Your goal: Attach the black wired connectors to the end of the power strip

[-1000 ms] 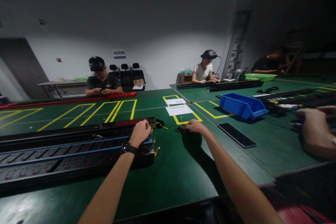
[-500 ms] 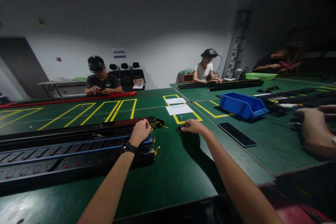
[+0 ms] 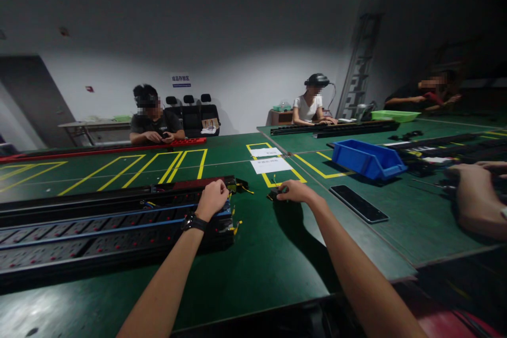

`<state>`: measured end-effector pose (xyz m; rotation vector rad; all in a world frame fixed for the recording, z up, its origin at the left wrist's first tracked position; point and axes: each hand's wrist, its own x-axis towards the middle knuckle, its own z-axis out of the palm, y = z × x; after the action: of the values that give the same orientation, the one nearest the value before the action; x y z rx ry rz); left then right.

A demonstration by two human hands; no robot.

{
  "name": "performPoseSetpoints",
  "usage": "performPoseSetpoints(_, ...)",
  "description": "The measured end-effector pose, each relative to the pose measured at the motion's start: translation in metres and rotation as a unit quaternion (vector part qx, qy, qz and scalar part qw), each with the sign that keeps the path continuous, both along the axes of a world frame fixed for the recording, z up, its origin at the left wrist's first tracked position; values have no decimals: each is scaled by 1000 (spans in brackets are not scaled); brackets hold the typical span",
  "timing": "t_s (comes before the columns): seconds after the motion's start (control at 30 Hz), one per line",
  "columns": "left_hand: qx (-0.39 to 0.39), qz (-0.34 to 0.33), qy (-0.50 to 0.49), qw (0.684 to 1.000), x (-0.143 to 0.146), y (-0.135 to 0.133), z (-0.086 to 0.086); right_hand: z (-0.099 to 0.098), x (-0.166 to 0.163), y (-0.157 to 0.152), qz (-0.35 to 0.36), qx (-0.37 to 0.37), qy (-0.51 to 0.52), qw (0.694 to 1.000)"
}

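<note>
My left hand, with a black watch on the wrist, is curled into a fist resting on the near end of a stack of long black power strips with red switches and blue edges. Yellow and black wire ends stick out of that end. My right hand lies closed over a small black part on the green table, just right of the strips. Its fingers pinch the part.
A black phone lies flat to the right, a blue bin behind it. White papers sit inside yellow floor-tape marks. A co-worker's hand is at the right edge. Three people sit at far tables with red and black strips.
My right hand has shifted slightly on the small black part. The left hand stays on the strips. The view has barely moved.
</note>
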<state>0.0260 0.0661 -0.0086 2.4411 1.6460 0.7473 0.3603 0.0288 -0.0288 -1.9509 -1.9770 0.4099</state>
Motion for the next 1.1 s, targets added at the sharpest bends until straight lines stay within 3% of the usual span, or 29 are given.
performPoseSetpoints(0.4,-3,-4,-2,1000,0,2,-1,1,1,-1,-5,-13,-14,1000)
performPoseSetpoints(0.7,-2,-1,6,1000,0,3,-3,-1,-7,0,-48,64,-21,997)
performPoseSetpoints(0.93,2,-3,-6,1000,-1,2,-3,2,-35,-4,-43,121,-43,991)
performPoseSetpoints(1.1,3,-1,-4,1000,-2,-4,-1,-7,-72,13,-7,144,-24,989)
